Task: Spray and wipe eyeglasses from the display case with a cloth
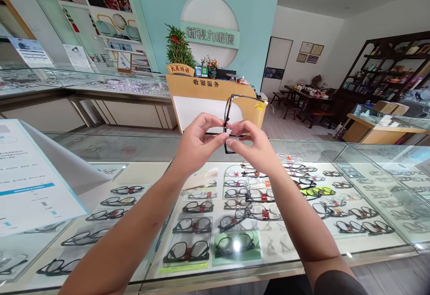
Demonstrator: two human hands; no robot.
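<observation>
Both of my hands are raised above a glass display counter (188, 273), pinching one pair of black-framed eyeglasses (228, 106) between them. My left hand (198, 145) grips the frame near its middle with thumb and fingers. From the other side, my right hand (253, 145) pinches it at about the same spot. The eyeglasses are turned on end, with one rim above my fingers and part of the other below. One temple arm reaches out to the right at the top. My fingers hide the middle of the frame.
Rows of eyeglasses (191, 225) lie under the counter glass. A folded white information card (33, 183) stands at the left. Beyond are a wooden cashier desk (215, 89) with a potted plant (179, 48), another showcase (131, 88), and a dark shelf (386, 71) at right.
</observation>
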